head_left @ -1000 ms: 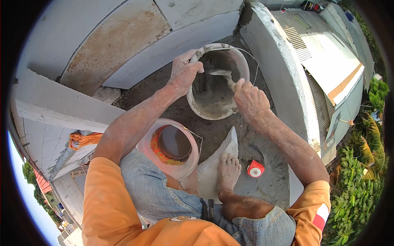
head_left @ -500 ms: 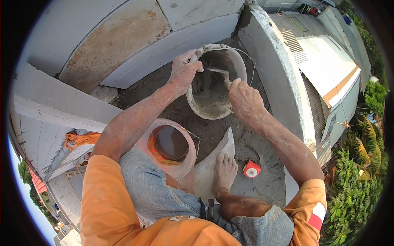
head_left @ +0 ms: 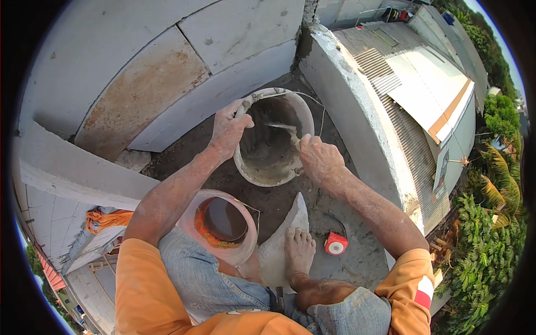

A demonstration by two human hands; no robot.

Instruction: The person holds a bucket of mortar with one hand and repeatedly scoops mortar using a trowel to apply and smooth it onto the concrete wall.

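A pale bucket, coated with grey mortar, stands tilted between my hands. My left hand is closed over its left rim. In my right hand, at the bucket's right side, is the handle of a trowel. The trowel's metal part reaches into the bucket, and part of its blade cannot be told from the mortar. Wet grey mortar smears the bucket's inside and lies low in it. The bucket's thin wire handle loops out to the right.
A second bucket with dark liquid stands by my left knee. A red tape measure lies right of my bare foot. Block walls rise ahead and a low wall runs along the right, with roofs and trees beyond.
The whole view has shifted, so the bucket and both hands sit lower and further left in the picture. My grip on the rim and the trowel stays the same.
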